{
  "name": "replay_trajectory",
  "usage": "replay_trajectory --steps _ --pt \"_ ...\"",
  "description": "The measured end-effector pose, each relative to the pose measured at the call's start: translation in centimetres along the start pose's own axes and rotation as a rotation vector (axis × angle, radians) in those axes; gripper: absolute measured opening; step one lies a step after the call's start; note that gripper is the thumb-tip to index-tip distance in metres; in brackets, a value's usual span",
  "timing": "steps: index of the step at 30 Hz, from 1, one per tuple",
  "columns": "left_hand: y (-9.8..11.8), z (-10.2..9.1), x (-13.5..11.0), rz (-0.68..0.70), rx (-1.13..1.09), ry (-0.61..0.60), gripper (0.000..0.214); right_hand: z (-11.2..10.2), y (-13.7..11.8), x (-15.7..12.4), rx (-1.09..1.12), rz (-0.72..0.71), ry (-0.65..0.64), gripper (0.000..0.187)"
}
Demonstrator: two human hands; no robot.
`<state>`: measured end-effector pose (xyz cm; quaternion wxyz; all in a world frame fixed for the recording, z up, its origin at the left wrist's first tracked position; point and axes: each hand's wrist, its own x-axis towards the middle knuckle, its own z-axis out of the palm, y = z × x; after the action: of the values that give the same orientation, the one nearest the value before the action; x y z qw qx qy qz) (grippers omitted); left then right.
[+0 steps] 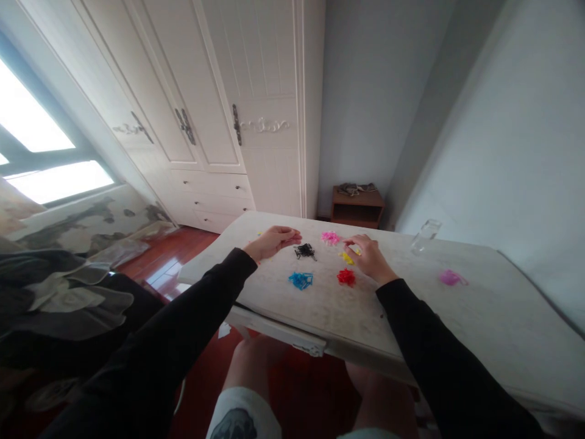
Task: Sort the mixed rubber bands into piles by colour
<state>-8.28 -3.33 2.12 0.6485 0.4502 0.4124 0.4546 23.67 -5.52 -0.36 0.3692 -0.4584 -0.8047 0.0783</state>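
Black loose heap of thin strips [304,250]: judged light, pliable, best pinched singly. Left hand [272,242] and right hand [369,257] held either side, half-curled; grasp cannot be told.

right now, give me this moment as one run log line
left hand: beside black pile | right hand: at yellow pile | also on table: pink pile, blue pile, red pile, clear glass | grip contents: unclear

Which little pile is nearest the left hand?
The black pile, beside the left hand; the pink pile, yellow pile, red pile and blue pile lie farther off.
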Motion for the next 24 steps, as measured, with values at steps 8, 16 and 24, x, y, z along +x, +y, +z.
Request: replay_trajectory --steps 8,16,24 --pt "-1.8 9.9 4.1 0.057 0.11 -0.404 0.047 0.4 -0.9 0.1 0.368 0.092 0.073 0.028" --pt "-3.4 10.4 7.5 0.034 0.109 -0.54 0.052 0.6 0.0 0.5 0.325 0.149 0.221 0.014" --pt "-3.2 8.3 7.0 -0.007 0.129 -0.45 0.046 -0.1 0.3 0.7 0.092 0.173 0.16 0.011"
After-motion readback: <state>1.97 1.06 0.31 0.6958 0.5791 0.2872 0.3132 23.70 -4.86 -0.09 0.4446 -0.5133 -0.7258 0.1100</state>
